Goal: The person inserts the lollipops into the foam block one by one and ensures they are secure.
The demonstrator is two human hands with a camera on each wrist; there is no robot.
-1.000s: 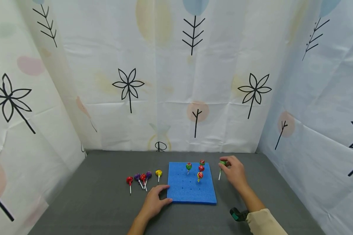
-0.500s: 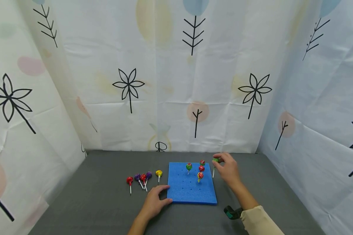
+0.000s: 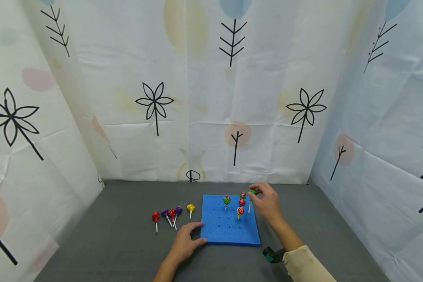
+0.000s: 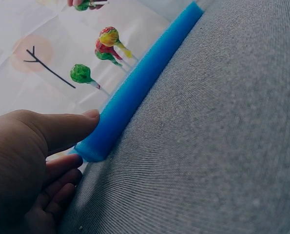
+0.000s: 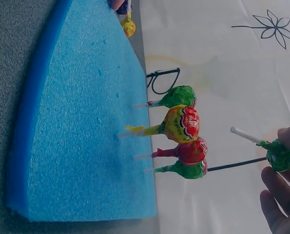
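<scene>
A blue foam board (image 3: pixel 215 235) with small holes lies on the grey table. Several wrapped lollipops stand upright in it: a green one (image 3: pixel 226 200) alone to the left, and a row with a green-and-red (image 3: pixel 243 195), a red (image 3: pixel 241 202) and a yellow-and-red (image 3: pixel 240 211) one. My left hand (image 3: pixel 184 242) grips the board's front left corner, thumb by the front face and fingers at the side. My right hand (image 3: pixel 268 204) pinches another green lollipop (image 5: pixel 280 157) by its head, stick pointing down, above the board's right back part. The stick's tip is apart from the foam.
Left of the board lie loose lollipops: a yellow one (image 3: pixel 190 208), a purple one (image 3: pixel 178 210), a red one (image 3: pixel 156 216) and others. A patterned white cloth (image 3: pixel 211 156) rises behind the table. A dark band (image 3: pixel 273 255) is on the right wrist.
My right hand has moved left with the green lollipop, from beside the board to over its right edge. The left hand and the board stay in place.
</scene>
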